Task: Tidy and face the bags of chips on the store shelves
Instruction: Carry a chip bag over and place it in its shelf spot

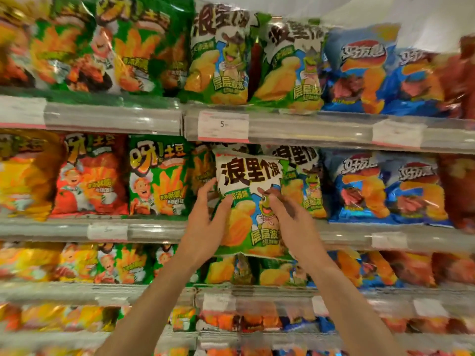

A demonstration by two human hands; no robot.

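Observation:
I hold a green-and-white chip bag with a cartoon frog (253, 181) upright, its front towards me, in front of the second shelf (154, 228). My left hand (205, 227) grips its left edge, thumb on the front. On the bag's right side my right hand (290, 222) pinches the front with fingers and thumb. The bag's lower edge hangs below the shelf rail. Behind it to the right stands a matching frog bag (304, 181), partly hidden.
Shelves run across the whole view, packed with chip bags: green and red fries bags (159, 176) at left, blue bags (359, 186) at right. The upper shelf rail (308, 129) carries a price tag (223, 125). Lower shelves hold more bags.

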